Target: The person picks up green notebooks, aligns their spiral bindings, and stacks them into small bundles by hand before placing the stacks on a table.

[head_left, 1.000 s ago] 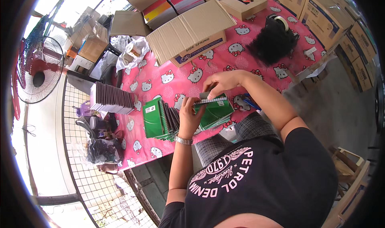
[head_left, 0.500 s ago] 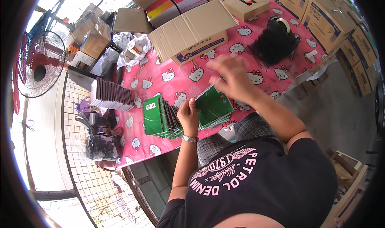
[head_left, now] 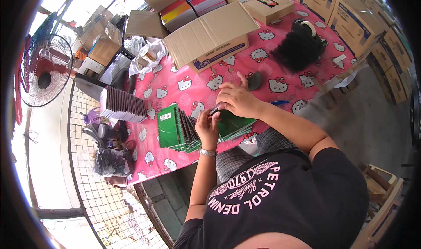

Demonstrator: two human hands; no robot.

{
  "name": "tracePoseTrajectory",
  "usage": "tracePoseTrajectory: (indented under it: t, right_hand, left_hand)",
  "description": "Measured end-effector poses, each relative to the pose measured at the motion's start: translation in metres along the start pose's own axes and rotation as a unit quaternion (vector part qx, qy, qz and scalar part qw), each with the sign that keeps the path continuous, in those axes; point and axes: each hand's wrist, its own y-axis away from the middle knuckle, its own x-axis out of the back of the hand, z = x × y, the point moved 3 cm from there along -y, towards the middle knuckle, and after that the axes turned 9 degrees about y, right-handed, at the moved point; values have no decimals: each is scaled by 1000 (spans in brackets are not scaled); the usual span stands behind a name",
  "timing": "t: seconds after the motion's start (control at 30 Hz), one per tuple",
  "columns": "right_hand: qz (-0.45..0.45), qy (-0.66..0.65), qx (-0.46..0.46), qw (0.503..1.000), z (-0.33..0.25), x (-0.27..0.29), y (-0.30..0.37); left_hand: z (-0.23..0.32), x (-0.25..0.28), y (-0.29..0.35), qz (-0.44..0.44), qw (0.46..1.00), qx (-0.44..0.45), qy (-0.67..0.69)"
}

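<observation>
A green spiral notebook (head_left: 232, 125) lies on other notebooks at the table's near edge, in front of my lap. My left hand (head_left: 206, 125) is closed on its upper left corner, thumb and fingers at the dark spiral edge. My right hand (head_left: 240, 101) reaches over the notebook's top, fingers bent and meeting the left fingertips at the spiral; what they pinch there is hidden. Just left of my left hand, several green spiral notebooks (head_left: 168, 125) lie fanned in an overlapping pile. Beyond my right hand sits a small dark rounded object (head_left: 255, 80).
A pink patterned cloth (head_left: 184, 80) covers the table. Farther off stand an open carton (head_left: 210, 34) of colourful books and a closed cardboard box (head_left: 269, 7). A black mesh heap (head_left: 298, 47) lies right, near a blue slender object (head_left: 279, 102). Stacked notebooks (head_left: 123, 103) stand left.
My right hand has come down and left from above the table to the notebook's spiral edge, uncovering the dark rounded object and the blue slender one. My left hand stays at the corner.
</observation>
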Motion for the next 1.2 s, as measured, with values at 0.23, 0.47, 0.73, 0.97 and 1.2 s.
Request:
tracePoseTrajectory:
  t: [0.23,0.47,0.73,0.97,1.2]
  right_hand:
    - [136,-50,-95,985,-35,12,7]
    - [120,-208,-238,941,-42,13,6]
    - [140,-360,-180,905,18,7,-12]
    - [76,217,-381,896,231,-3,84]
    - [-124,353,-324,869,260,-5,96]
  left_hand:
    - [2,-3,4,51,997,-47,37]
    - [65,-15,-7,50,917,-261,-297]
    - [162,59,-49,97,832,-317,-444]
    - [104,112,-99,-101,827,101,-544]
    - [72,-12,-29,-232,896,-136,-353]
